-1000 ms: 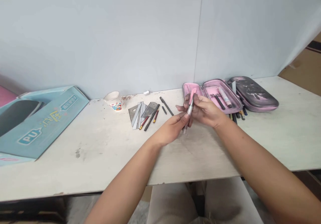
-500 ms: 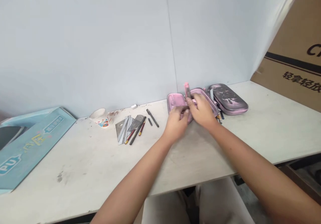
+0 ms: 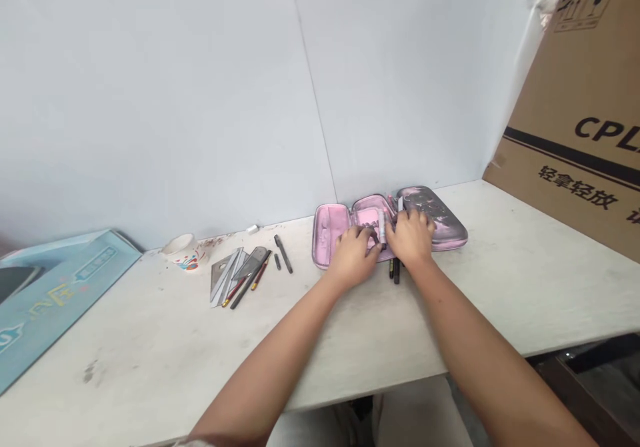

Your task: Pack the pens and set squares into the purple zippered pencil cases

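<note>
The left hand (image 3: 353, 257) and right hand (image 3: 410, 237) sit over an open pink-lined pencil case (image 3: 326, 237), their fingers (image 3: 367, 241) curled down at its middle compartment; whether they grasp anything, I cannot tell. A silver-and-pink marker (image 3: 382, 227) stands in that compartment, between the hands. Dark pens (image 3: 395, 271) poke out just below the case's front edge. The case's dark speckled cover (image 3: 440, 217) lies open on its right. Left of the case lie metal rulers (image 3: 227, 277) and pencils (image 3: 249, 289), with a paper cup (image 3: 180, 252) beyond them.
</note>
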The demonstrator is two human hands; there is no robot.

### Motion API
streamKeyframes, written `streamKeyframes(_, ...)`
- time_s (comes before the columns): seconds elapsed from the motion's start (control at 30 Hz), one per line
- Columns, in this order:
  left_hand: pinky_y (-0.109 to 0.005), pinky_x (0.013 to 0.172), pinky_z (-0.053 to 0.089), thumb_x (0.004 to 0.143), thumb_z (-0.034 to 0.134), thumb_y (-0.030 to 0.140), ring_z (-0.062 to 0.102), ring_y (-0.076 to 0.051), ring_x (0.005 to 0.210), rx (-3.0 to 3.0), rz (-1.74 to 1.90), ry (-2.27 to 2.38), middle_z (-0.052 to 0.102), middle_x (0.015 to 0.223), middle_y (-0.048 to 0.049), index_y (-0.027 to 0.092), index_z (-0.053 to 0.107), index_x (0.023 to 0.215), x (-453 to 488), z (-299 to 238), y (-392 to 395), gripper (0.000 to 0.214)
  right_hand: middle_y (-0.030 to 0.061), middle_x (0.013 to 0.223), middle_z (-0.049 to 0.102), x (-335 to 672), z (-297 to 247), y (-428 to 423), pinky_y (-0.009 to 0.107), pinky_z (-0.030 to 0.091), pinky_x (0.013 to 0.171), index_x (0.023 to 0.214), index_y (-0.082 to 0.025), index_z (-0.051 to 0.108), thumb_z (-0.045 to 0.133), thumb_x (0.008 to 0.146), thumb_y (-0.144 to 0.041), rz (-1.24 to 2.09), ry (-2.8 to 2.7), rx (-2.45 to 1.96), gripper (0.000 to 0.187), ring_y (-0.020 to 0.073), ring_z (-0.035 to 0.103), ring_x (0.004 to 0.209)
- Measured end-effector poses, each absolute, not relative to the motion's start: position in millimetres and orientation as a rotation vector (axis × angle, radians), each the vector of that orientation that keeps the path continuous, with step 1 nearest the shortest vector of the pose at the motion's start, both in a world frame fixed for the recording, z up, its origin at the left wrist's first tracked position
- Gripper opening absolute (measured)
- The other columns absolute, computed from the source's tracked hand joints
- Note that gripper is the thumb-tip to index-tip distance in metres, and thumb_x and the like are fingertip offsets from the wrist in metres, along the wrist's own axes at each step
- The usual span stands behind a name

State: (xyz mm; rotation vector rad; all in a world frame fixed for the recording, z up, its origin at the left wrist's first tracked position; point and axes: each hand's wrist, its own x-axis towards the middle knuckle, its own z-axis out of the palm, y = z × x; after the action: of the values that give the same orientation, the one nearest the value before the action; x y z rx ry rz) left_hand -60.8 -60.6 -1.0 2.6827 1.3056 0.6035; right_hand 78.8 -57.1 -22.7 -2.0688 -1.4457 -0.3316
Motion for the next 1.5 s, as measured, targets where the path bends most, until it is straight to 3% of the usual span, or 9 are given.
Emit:
streamKeyframes(0.2,-0.039,0.095,0.037,0.086,0.04,0.03,0.048,-0.022,0.108,2.675,0.798,1.37,0.054,0.11,-0.0092,0.018,0.056,0.106,-133,15,-54,0.028,0.0141,0.097,0.059,74,-23,-70,0.043,0.028,0.09,0.094,-0.013,0.062,0.039,0.085,-0.032,-0.421,-1.534,-1.903,0.031,0.0278,0.046,0.098)
streamKeyframes(0.43,-0.039,0.089,0.039,0.086,0.036,0.026,0.051,-0.024,0.103,2.445,0.819,1.97,0.056,0.107,-0.0109,0.018,0.058,0.101,-237,-2,-54,0.028,0.0107,0.093,0.058,8,-8,-88,0.04,0.028,0.093,0.086,-0.015,0.063,0.04,0.086,-0.029,-0.479,-1.922,-1.539,0.027,0.0245,0.045,0.097)
streamKeyframes(0.73,-0.042,0.089,0.033,0.087,0.033,0.022,0.05,-0.026,0.101,2.473,0.626,2.126,0.056,0.106,-0.0122,0.018,0.057,0.104,-241,-16,-61,0.03,0.0148,0.104,0.056,-116,-18,-62,0.047,0.02,0.102,0.099,-0.012,0.064,0.042,0.084,-0.027,-0.379,-2.317,-1.371,0.03,0.0262,0.041,0.108)
streamKeyframes(0.97,-0.044,0.084,0.036,0.087,0.035,0.027,0.051,-0.029,0.1,2.283,0.801,2.185,0.057,0.102,-0.0152,0.015,0.058,0.097,-251,-14,-56,0.028,0.018,0.102,0.057,-141,-23,-48,0.047,0.02,0.102,0.092,-0.009,0.067,0.047,0.08,-0.024,-0.416,-2.343,-1.427,0.028,0.0279,0.043,0.105)
streamKeyframes(1.13,-0.034,0.076,0.042,0.081,0.048,0.044,0.057,-0.022,0.083,1.845,1.165,1.796,0.061,0.083,-0.0095,0.014,0.058,0.082,-247,-14,-51,0.031,0.0139,0.101,0.058,-126,-15,-59,0.042,0.026,0.101,0.094,-0.01,0.065,0.044,0.084,-0.031,-0.475,-2.157,-1.362,0.031,0.0251,0.044,0.102)
streamKeyframes(1.3,-0.026,0.067,0.044,0.066,0.065,0.048,0.053,-0.011,0.061,1.304,1.267,1.048,0.054,0.062,0.0015,0.014,0.053,0.068,-228,-16,-57,0.036,0.0102,0.1,0.058,-96,-12,-80,0.044,0.02,0.106,0.089,-0.014,0.062,0.045,0.085,-0.03,-0.531,-2.064,-1.184,0.024,0.0225,0.045,0.105)
streamKeyframes(1.5,-0.027,0.075,0.045,0.065,0.069,0.035,0.056,-0.01,0.066,1.218,1.189,0.829,0.065,0.076,-0.0041,0.013,0.065,0.086,-189,-2,-71,0.031,0.0102,0.101,0.059,-46,-7,-94,0.049,0.018,0.105,0.092,-0.016,0.06,0.042,0.087,-0.032,-0.599,-2.01,-1.208,0.024,0.0237,0.044,0.107)
